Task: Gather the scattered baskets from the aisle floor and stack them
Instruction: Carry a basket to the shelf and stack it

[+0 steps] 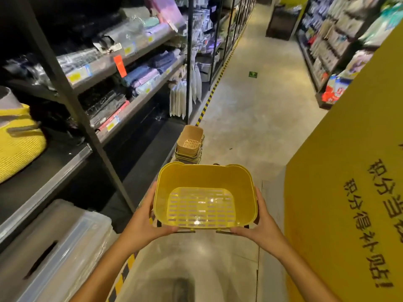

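Holding one yellow basket (pixel 205 199) in both closed hands, left hand (pixel 150 216) and right hand (pixel 259 223); a stack (pixel 189 147) is waiting mid-frame, so most look gathered

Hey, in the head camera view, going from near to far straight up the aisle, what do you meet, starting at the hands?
Left hand and right hand → yellow basket that they hold → stack of baskets on the floor by the shelf → green floor sticker → dark display stand at the far end.
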Available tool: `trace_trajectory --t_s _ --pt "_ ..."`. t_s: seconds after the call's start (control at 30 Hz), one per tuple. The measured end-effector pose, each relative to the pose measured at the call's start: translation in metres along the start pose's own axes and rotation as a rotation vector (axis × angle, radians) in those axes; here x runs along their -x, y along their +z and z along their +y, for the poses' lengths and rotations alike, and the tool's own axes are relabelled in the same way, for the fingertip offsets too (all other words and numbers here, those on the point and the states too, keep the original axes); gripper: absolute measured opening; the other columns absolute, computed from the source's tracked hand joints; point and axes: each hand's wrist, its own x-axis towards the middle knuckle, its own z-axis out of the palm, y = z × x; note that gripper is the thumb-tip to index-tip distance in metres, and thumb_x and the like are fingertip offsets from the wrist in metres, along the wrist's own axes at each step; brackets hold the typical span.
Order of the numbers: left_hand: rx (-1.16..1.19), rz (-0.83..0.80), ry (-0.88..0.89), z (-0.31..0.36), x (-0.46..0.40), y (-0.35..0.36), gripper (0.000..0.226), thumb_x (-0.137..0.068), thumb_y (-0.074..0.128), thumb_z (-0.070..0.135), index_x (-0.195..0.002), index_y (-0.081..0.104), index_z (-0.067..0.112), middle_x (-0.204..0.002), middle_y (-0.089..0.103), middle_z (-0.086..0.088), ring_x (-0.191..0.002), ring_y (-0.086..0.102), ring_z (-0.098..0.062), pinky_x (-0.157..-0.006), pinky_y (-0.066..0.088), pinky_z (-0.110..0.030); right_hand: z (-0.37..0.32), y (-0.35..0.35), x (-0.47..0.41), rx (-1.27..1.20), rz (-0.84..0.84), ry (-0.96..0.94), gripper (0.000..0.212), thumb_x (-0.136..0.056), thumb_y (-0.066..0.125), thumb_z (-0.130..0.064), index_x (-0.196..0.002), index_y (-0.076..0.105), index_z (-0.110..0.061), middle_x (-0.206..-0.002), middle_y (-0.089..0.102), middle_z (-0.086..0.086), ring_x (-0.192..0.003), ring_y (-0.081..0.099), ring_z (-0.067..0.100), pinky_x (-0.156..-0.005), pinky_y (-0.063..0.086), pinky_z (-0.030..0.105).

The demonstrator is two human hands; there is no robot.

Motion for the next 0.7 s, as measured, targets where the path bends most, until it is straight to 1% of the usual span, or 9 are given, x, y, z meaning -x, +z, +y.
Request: trace_trajectory --t_s 0.03,0.07,0.17,0.23,0.3,0.4,0.53,0.6,0.7 --pt "0.000 -0.013 0.015 0.002 -0.023 -0.002 0.128 -0.065 0.095 0.047 -0.159 0.009 0.048 -0.158 0.033 0.029 -0.140 0.039 0.009 -0.105 0.041 -0.010 -0.005 -0.007 -0.019 0.004 0.015 -0.001 0.135 -0.064 0.098 -0.037 -0.158 0.002 -0.049 -0.143 0.044 -0.039 -0.130 0.048 -0.012 -0.091 0.046 0.004" --pt "0.001 -0.022 0.026 0.005 -0.045 -0.003 0.127 -0.065 0.095 0.048 -0.159 0.009 0.049 -0.157 0.033 0.031 -0.139 0.039 0.010 -0.106 0.040 -0.012 -0.008 -0.013 -0.036 0.005 0.028 -0.006 0.134 -0.064 0.098 -0.038 -0.157 0.003 -0.052 -0.144 0.043 -0.037 -0.130 0.048 -0.012 -0.090 0.046 0.003" --pt "0.036 -0.020 0.002 0.006 -0.105 -0.003 0.129 -0.061 0.095 0.054 -0.156 0.008 0.056 -0.152 0.033 0.039 -0.136 0.039 0.017 -0.109 0.038 -0.026 -0.010 -0.032 -0.081 -0.005 0.064 0.013 0.133 -0.064 0.098 -0.038 -0.156 0.004 -0.054 -0.148 0.042 -0.033 -0.132 0.047 -0.010 -0.091 0.045 0.004" --pt "0.035 -0.036 -0.015 0.004 -0.141 0.000 0.130 -0.060 0.096 0.054 -0.154 0.006 0.060 -0.148 0.033 0.045 -0.131 0.037 0.024 -0.109 0.037 -0.027 -0.006 -0.045 -0.107 -0.028 0.083 0.027 0.133 -0.063 0.099 -0.037 -0.155 0.004 -0.057 -0.148 0.042 -0.034 -0.133 0.047 -0.010 -0.091 0.046 0.004" --pt "0.005 -0.047 -0.006 0.002 -0.176 0.004 0.131 -0.059 0.095 0.055 -0.153 0.004 0.061 -0.145 0.032 0.050 -0.128 0.036 0.028 -0.106 0.038 -0.020 0.000 -0.059 -0.135 -0.035 0.086 0.032 0.133 -0.063 0.099 -0.036 -0.154 0.006 -0.057 -0.148 0.042 -0.033 -0.132 0.047 -0.009 -0.090 0.047 0.005" --pt "0.012 -0.075 -0.010 0.000 -0.230 0.013 0.130 -0.060 0.094 0.056 -0.153 0.005 0.061 -0.145 0.033 0.049 -0.130 0.039 0.024 -0.098 0.039 -0.003 0.010 -0.082 -0.184 -0.052 0.063 0.051 0.133 -0.063 0.099 -0.035 -0.156 0.006 -0.053 -0.147 0.041 -0.036 -0.133 0.047 -0.010 -0.092 0.047 0.006" --pt "-0.002 -0.061 -0.013 0.004 -0.306 0.026 0.129 -0.062 0.095 0.050 -0.157 0.007 0.055 -0.151 0.032 0.042 -0.136 0.037 0.018 -0.098 0.036 0.003 0.022 -0.115 -0.265 -0.043 0.044 0.019 0.135 -0.061 0.099 -0.040 -0.155 0.005 -0.055 -0.145 0.040 -0.041 -0.131 0.045 -0.014 -0.091 0.046 0.004" --pt "-0.015 -0.043 -0.020 0.007 -0.347 0.031 0.129 -0.062 0.095 0.051 -0.157 0.008 0.054 -0.154 0.033 0.038 -0.138 0.037 0.015 -0.104 0.037 -0.005 0.025 -0.135 -0.310 -0.052 0.005 -0.005 0.135 -0.062 0.099 -0.038 -0.157 0.003 -0.051 -0.143 0.041 -0.042 -0.131 0.046 -0.014 -0.095 0.046 0.006" --pt "-0.027 0.000 -0.058 0.012 -0.404 0.038 0.132 -0.062 0.096 0.050 -0.158 0.006 0.052 -0.153 0.037 0.034 -0.138 0.041 0.011 -0.115 0.037 -0.032 0.022 -0.168 -0.380 -0.035 -0.046 -0.043 0.135 -0.060 0.096 -0.051 -0.152 -0.002 -0.059 -0.138 0.038 -0.050 -0.127 0.045 -0.019 -0.094 0.045 0.005"
